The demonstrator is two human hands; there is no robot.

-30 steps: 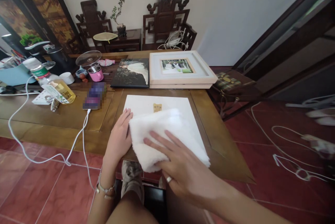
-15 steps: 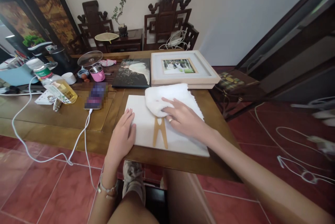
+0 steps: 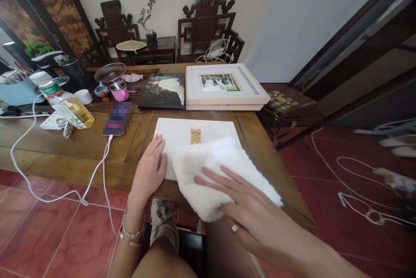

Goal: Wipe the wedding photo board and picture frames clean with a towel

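A white board (image 3: 172, 128) lies flat on the wooden table, with a gold-coloured stand piece (image 3: 195, 135) on its face. Only the upper end of this piece shows; the cloth covers the lower legs. My left hand (image 3: 150, 166) rests on the board's left edge, fingers stretched out. Under my right hand (image 3: 245, 202) is a fluffy white cloth (image 3: 201, 161), spread over the board's near right part and hanging past the table's front edge. Some fingers lie spread on top of the cloth, while others curl at its near edge.
Behind the board are a framed photo (image 3: 219, 83) and a dark picture panel (image 3: 162, 92). To the left sit a phone (image 3: 117, 118) on a white cable, a bottle of yellow liquid (image 3: 69, 107), a pink mug (image 3: 119, 92) and a blue box (image 3: 22, 92).
My right hand has drawn the white cloth toward me, from the board's far side to its near edge. The stand's top is uncovered and its legs are hidden. My left hand stays put.
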